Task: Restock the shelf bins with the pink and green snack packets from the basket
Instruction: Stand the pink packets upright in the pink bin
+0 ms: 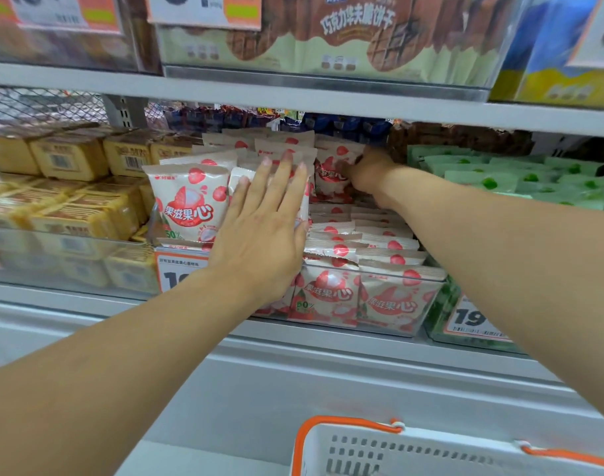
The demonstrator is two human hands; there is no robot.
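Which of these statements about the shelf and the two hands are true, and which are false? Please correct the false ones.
1. The left hand lies flat with straight fingers on upright pink packets. True.
2. The right hand holds a green packet. False: it reaches among the pink packets, further back.
3. The green packets lie right of the pink ones. True.
4. The basket stands on the shelf. False: it is below, near the person.

Bright, even overhead store light; shadows soft. Wide-angle bowing curves the shelf edge. Top-row packets and the yellow packs at left smeared by motion blur. Mild glare on the clear bin front. Centre reasonably sharp
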